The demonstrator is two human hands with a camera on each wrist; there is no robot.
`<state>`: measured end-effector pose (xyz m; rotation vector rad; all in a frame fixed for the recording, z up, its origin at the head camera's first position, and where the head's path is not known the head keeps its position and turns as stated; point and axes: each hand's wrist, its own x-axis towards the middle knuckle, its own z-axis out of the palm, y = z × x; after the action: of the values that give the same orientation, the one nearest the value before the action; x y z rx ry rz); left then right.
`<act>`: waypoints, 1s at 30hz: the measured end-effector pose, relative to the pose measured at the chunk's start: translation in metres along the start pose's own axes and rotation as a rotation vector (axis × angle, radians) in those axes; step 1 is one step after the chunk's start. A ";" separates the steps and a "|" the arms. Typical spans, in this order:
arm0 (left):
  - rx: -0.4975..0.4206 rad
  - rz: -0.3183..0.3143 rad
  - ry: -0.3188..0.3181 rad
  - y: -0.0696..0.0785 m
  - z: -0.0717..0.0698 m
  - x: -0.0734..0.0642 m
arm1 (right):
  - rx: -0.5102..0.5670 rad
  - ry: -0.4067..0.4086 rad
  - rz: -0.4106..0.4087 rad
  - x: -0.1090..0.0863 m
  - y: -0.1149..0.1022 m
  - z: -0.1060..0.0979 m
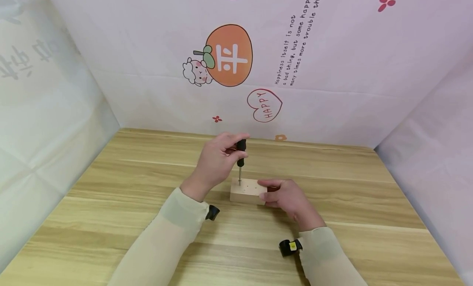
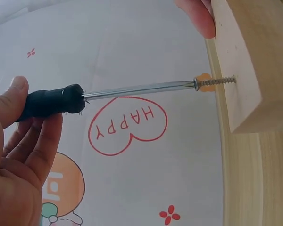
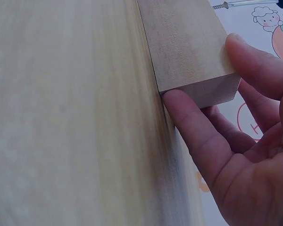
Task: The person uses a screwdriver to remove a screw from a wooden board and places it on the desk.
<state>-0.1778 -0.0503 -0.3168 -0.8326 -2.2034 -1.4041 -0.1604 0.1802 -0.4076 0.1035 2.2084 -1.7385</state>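
My left hand point(image 1: 214, 163) pinches the black handle of a screwdriver point(image 2: 68, 100) between thumb and fingers. The tool stands upright over a pale wooden block point(image 1: 246, 198). In the left wrist view its shiny shaft meets the head of a screw point(image 2: 218, 81), whose tip is in the block's top face and whose thread mostly shows. Several small holes dot that face. At the block's right end, my right hand point(image 1: 292, 197) holds it with thumb and fingers; the right wrist view shows the fingertips point(image 3: 177, 98) against its end and edges.
The block lies on a wood-grain table point(image 1: 122, 220). Behind the table hangs a white printed cloth point(image 1: 325, 93) with orange fruit drawings and lettering, and pale cloth also hangs at both sides. Small black cameras point(image 1: 286, 248) sit at the wrists.
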 end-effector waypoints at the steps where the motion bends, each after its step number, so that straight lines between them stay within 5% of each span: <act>1: -0.006 0.001 -0.010 0.000 0.000 0.000 | -0.001 0.001 0.000 0.000 0.000 0.000; 9: -0.148 0.011 -0.136 -0.004 -0.004 0.000 | 0.009 -0.006 0.001 0.000 0.002 0.000; 17: -0.100 -0.102 -0.026 0.000 -0.002 -0.001 | -0.004 0.003 0.003 0.000 0.001 0.000; 23: -0.085 -0.034 -0.055 -0.001 0.001 -0.001 | -0.004 -0.008 -0.002 0.000 0.001 0.000; 27: -0.144 -0.008 -0.127 0.000 0.001 -0.001 | 0.006 -0.016 -0.002 -0.001 0.001 0.000; 30: -0.178 -0.016 -0.123 0.000 0.000 -0.001 | 0.010 -0.020 -0.004 -0.001 0.000 -0.001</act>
<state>-0.1768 -0.0502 -0.3177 -0.9887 -2.2021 -1.6150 -0.1595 0.1814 -0.4073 0.0835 2.1871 -1.7449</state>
